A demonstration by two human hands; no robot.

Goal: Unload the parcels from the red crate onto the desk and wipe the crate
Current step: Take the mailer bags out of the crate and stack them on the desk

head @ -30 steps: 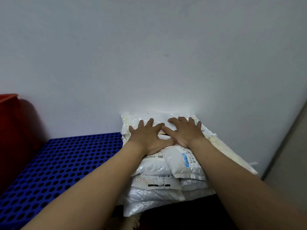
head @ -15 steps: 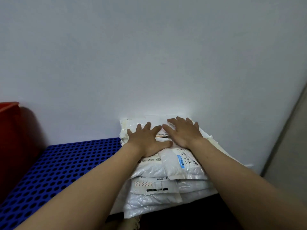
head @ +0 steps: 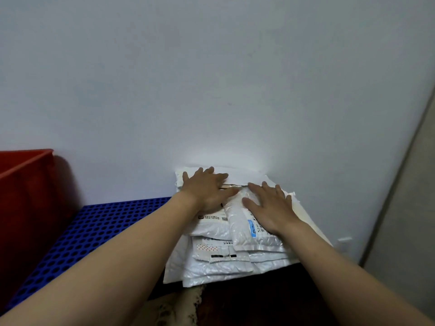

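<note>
A stack of white plastic parcels [head: 219, 262] lies against the wall, partly on the blue perforated surface [head: 77, 234]. My left hand [head: 207, 189] rests flat on the far top parcels, fingers straight and spread. My right hand [head: 270, 205] lies flat on a white parcel with a blue label [head: 251, 234], a little nearer than the left. The red crate [head: 26, 184] stands at the far left, only its right wall and corner in view; its inside is hidden.
A plain white wall [head: 211, 78] rises directly behind the parcels. A grey door or frame edge [head: 409, 208] runs down the right side. Below the stack are a dark floor [head: 259, 302] and a pale patterned cloth [head: 174, 309].
My right hand has slid back toward me and to the right, off the far parcels onto the blue-labelled one. My left hand stays pressed on the top of the stack.
</note>
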